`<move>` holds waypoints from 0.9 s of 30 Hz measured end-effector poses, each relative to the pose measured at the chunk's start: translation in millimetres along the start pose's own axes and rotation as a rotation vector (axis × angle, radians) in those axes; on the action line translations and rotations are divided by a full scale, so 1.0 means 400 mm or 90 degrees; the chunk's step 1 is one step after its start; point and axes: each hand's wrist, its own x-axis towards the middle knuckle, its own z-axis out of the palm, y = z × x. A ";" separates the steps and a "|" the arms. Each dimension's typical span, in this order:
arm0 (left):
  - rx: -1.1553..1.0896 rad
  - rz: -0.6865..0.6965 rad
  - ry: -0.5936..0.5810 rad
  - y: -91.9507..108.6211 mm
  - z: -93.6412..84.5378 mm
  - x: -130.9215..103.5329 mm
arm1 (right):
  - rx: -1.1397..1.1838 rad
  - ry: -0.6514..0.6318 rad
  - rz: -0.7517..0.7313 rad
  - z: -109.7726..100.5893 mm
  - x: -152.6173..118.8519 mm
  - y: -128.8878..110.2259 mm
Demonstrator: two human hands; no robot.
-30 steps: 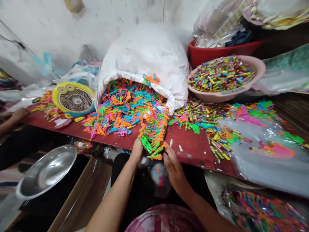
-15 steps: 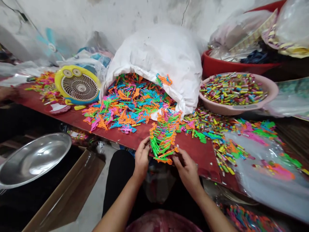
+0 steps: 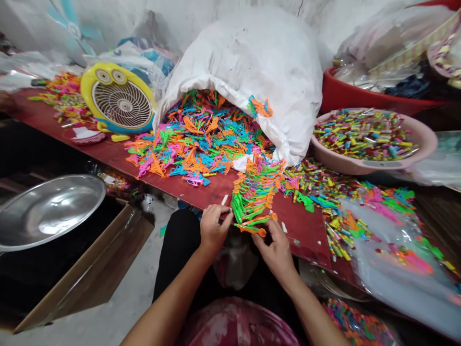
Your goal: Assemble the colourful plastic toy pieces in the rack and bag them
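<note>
A long row of small plastic toy pieces, green, pink and orange with round orange ends, lies side by side on the red tabletop's near edge. My left hand is at the row's near left corner, thumb and fingertips pinched together; what is between them, if anything, is too small to tell. At the near right end, my right hand has its thumb and fingers closed about the orange ends of the nearest pieces. Beyond the row, a white sack spills a heap of similar loose pieces.
A pink basin of small coloured tubes stands right, with more tubes scattered before it. Clear plastic bags cover the right end. At left are a yellow fan, a red dish and, lower, a metal bowl above a cardboard box.
My left hand has shifted from the row's left side toward its near corner, its fingers now curled. My right hand stays at the near right end. The view has tilted down a little.
</note>
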 end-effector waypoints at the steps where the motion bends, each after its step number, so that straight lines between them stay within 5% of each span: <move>1: 0.022 0.002 0.002 -0.001 0.001 -0.001 | -0.009 -0.001 -0.003 0.001 0.000 -0.002; 20: 0.084 0.032 0.004 -0.002 0.022 -0.035 | -0.064 0.040 -0.024 0.028 -0.007 -0.017; 25: 0.037 0.054 0.136 0.018 0.011 -0.087 | -0.044 0.053 -0.024 0.030 -0.007 -0.014; 27: 0.045 0.062 0.129 0.041 0.004 -0.111 | -0.038 0.049 -0.022 0.029 -0.006 -0.014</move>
